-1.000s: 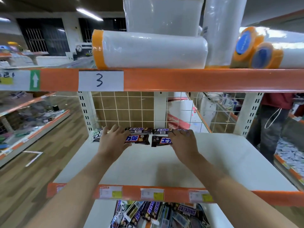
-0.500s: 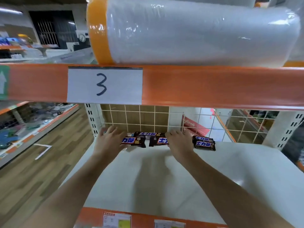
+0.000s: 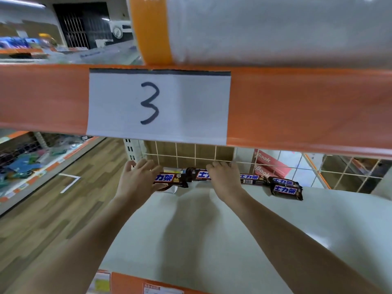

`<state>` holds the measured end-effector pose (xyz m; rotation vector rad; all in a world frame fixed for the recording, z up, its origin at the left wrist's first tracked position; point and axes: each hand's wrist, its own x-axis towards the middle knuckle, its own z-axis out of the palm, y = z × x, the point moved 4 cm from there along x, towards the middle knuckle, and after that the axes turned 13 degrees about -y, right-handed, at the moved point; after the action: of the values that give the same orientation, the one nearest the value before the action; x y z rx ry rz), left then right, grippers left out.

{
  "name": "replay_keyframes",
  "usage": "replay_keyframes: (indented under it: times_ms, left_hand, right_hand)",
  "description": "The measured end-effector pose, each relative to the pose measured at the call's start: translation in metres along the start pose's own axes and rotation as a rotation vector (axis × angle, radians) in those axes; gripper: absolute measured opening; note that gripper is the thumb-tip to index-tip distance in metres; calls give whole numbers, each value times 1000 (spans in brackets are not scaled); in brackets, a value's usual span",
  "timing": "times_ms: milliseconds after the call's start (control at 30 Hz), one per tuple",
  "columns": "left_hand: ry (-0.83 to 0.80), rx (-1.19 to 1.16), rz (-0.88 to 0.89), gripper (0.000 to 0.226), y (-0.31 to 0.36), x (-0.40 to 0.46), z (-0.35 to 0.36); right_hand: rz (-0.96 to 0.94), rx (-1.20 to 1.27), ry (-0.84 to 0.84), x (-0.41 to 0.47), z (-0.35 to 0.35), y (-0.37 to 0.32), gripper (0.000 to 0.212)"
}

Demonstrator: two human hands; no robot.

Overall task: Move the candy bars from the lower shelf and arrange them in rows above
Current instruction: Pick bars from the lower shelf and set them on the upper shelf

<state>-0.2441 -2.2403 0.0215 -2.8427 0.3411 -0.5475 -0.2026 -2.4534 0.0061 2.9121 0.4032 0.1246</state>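
Several dark candy bars with blue-and-white lettering lie in a line at the back of the white shelf (image 3: 212, 240), against the wire grid (image 3: 191, 152). My left hand (image 3: 137, 179) holds the leftmost bar (image 3: 170, 179), thumb under its near edge and fingers over its left end. My right hand (image 3: 224, 180) rests on top of the row between one bar (image 3: 199, 174) and another bar (image 3: 251, 178), fingertips bent at the grid. Two more bars (image 3: 286, 190) lie stacked at the right end, untouched. The lower shelf is out of view.
Close overhead runs the orange edge of the upper shelf (image 3: 297, 107) with a paper label "3" (image 3: 158, 102), carrying a plastic-wrapped roll (image 3: 265, 28). A red box (image 3: 270, 164) stands behind the grid. A white packet (image 3: 174, 189) peeks from under the left bar. The aisle floor lies left.
The camera has moved closer under the upper shelf. Both hands have slid the bars further back to the grid, and the right-hand bars have come into view.
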Motion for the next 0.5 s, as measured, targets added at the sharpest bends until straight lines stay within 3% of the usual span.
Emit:
replay_keyframes:
  times_ms: [500]
  left_hand:
    - [-55,-67,0,36,9,6,10]
  right_hand:
    - [11,27,-31,10,10,-4,37]
